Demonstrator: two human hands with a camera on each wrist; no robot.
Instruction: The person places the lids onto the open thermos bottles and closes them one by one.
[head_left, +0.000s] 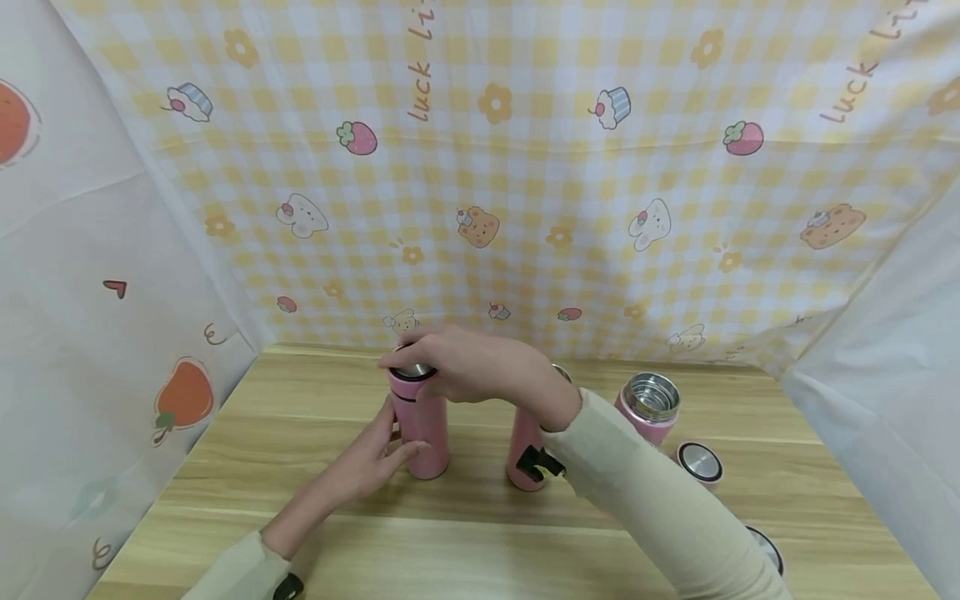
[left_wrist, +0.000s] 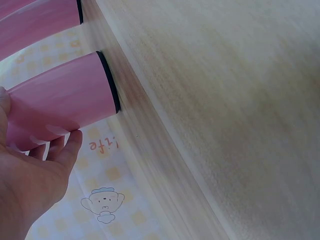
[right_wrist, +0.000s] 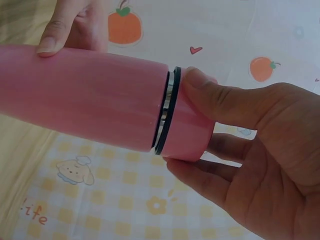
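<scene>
See a pink flask [head_left: 433,425] upright on the table [head_left: 420,558], toward the back and left of centre. Looks stiff-walled and smooth, probably metal beneath a glossy coat, so perhaps slippery under dry fingertips and likelier to dent than to break. Impossible to weigh up by eye, given a hidden interior: likely light if empty, noticeably heavier if full. Above the body, note a short pink lid [right_wrist: 192,120], parted from it by a thin steel band [right_wrist: 167,105]; seems not seated flush, so best kept level. Best steadied low round the body and gripped by the lid's sides, clear of the seam. Held so: left hand [head_left: 367,462] around the lower body; right hand [head_left: 480,362] narrowed on the lid, thumb and fingers spread about its sides.

Farther right, find a second pink flask [head_left: 525,432], partly hidden by the right arm, then an open pink container [head_left: 651,429] with a steel mouth. Beside it, an apparent loose lid [head_left: 699,461]; nearer, another silver-topped piece [head_left: 769,548], partly covered by the right sleeve [head_left: 660,508].
</scene>
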